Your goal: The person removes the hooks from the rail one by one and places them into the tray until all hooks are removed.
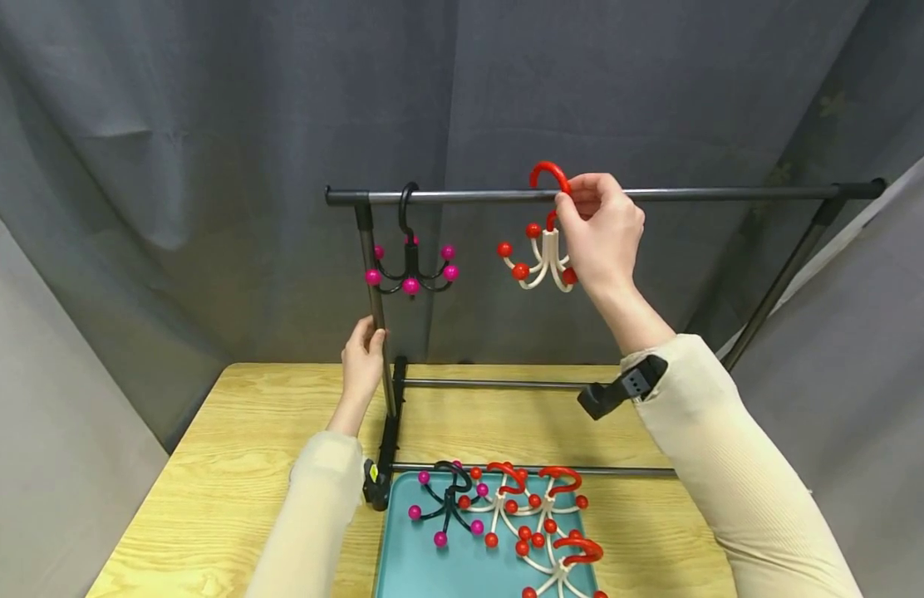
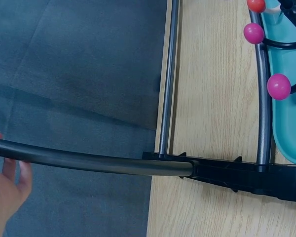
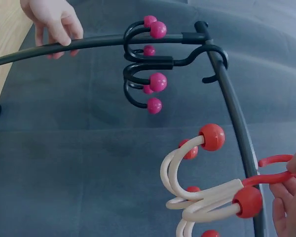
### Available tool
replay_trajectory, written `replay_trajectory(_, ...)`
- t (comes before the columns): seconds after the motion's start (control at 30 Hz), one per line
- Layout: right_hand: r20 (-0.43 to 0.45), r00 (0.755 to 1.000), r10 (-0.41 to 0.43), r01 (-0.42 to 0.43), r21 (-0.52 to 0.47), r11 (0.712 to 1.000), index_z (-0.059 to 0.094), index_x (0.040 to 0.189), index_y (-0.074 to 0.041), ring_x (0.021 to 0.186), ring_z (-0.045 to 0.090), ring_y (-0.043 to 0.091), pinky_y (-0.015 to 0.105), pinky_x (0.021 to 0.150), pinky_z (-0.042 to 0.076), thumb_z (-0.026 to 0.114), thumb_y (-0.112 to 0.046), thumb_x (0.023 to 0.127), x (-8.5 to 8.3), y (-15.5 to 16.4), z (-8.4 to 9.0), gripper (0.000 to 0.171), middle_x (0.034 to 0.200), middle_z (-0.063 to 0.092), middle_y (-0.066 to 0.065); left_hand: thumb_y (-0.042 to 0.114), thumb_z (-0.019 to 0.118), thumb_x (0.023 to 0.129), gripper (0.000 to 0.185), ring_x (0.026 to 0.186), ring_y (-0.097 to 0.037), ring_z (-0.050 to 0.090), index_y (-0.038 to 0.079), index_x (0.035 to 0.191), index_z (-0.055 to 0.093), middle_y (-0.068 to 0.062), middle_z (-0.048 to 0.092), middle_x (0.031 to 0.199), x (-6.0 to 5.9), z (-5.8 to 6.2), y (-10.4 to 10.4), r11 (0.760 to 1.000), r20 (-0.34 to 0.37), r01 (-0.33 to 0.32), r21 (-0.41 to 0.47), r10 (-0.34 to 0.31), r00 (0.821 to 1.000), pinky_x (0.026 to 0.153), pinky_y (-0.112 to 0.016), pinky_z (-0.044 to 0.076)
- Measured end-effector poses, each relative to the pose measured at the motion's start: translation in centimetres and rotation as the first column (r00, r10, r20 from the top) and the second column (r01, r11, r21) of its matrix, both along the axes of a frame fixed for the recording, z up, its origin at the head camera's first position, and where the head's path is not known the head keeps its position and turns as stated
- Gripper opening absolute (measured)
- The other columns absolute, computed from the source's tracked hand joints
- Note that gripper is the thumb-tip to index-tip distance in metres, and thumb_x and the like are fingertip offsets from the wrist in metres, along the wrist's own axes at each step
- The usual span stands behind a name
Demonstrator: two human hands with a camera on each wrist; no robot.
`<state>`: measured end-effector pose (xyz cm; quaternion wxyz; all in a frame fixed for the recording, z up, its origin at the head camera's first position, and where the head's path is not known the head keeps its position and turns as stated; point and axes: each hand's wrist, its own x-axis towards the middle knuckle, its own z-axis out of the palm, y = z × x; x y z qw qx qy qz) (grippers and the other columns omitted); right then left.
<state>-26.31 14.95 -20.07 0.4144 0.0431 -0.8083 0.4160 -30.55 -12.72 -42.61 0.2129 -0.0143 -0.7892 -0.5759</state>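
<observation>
My right hand (image 1: pixel 604 232) pinches the red hook (image 3: pixel 274 177) of a white multi-arm hanger (image 1: pixel 549 253) with red ball tips. That hook stands at the black top rail (image 1: pixel 477 197), its curve above the bar; whether it bears on the rail I cannot tell. Lower down, my left hand (image 1: pixel 362 357) grips the rack's left upright post (image 2: pixel 89 160), thumb and fingers on either side. Between the hands, near the rail's left end, a black hanger (image 1: pixel 412 262) with pink ball tips hangs by its hook.
A teal tray (image 1: pixel 462 577) lies on the wooden table (image 1: pixel 282 465) before the rack. In it are another black hanger (image 1: pixel 449 502) with pink tips and several white hangers (image 1: pixel 559 569) with red hooks. Two lower bars (image 1: pixel 499 384) cross the rack's base; grey curtains surround it.
</observation>
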Motion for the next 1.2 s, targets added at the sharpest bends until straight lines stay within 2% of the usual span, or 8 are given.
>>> replay_trajectory(0.2,0.004,0.999,0.035,-0.035,-0.002,0.999,0.064,0.098,-0.006,0.073,0.060,0.004,0.013,0.068,0.042,0.058,-0.020,0.085,1.4,0.2,-0.5,0.020,0.089,0.069,0.006,0.016,0.049,0.094,0.022,0.099,-0.026,0.059,0.010,0.114,0.056,-0.011,0.063,0.106,-0.1,0.0,-0.1,1.000,0.003,0.001,-0.004,-0.001,1.000,0.086,-0.043,0.043)
replay_trajectory(0.57,0.028,0.990,0.135,-0.137,0.084,0.987,0.064,0.097,-0.005,0.070,0.059,0.000,0.012,0.066,0.045,0.062,-0.016,0.084,4.4,0.2,-3.6,0.017,0.086,0.069,0.004,0.017,0.050,0.093,0.024,0.101,-0.026,0.059,0.010,0.116,0.055,-0.011,0.063,0.107,0.0,-0.2,-0.2,1.000,-0.001,0.003,-0.001,-0.003,1.000,0.087,-0.043,0.044)
replay_trajectory(0.8,0.104,0.973,0.207,-0.214,0.062,0.975,0.063,0.107,-0.006,0.070,0.056,-0.010,0.009,0.068,0.045,0.065,-0.012,0.082,5.9,0.4,-5.6,0.025,0.087,0.068,0.006,0.019,0.050,0.093,0.025,0.101,-0.024,0.059,0.009,0.114,0.056,-0.009,0.064,0.105,-0.1,-0.3,-0.1,1.000,-0.009,-0.002,0.008,0.002,1.000,0.088,-0.042,0.044)
replay_trajectory(1.0,0.172,0.959,0.224,-0.245,0.116,0.962,0.067,0.103,-0.009,0.069,0.059,-0.003,0.010,0.066,0.045,0.065,-0.014,0.083,7.3,0.6,-7.3,0.020,0.084,0.069,0.003,0.021,0.050,0.093,0.027,0.101,-0.024,0.059,0.009,0.116,0.056,-0.009,0.065,0.106,-0.2,-0.3,-0.1,1.000,-0.003,0.001,0.010,-0.001,1.000,0.088,-0.042,0.044)
replay_trajectory(1.2,0.225,0.938,0.264,-0.290,0.089,0.953,0.066,0.098,-0.010,0.068,0.061,0.002,0.013,0.066,0.046,0.066,-0.014,0.082,8.6,0.6,-8.7,0.016,0.081,0.068,0.000,0.020,0.050,0.093,0.024,0.102,-0.024,0.059,0.011,0.115,0.056,-0.009,0.064,0.107,-0.1,-0.2,0.0,1.000,0.002,-0.006,0.002,0.006,1.000,0.088,-0.042,0.044)
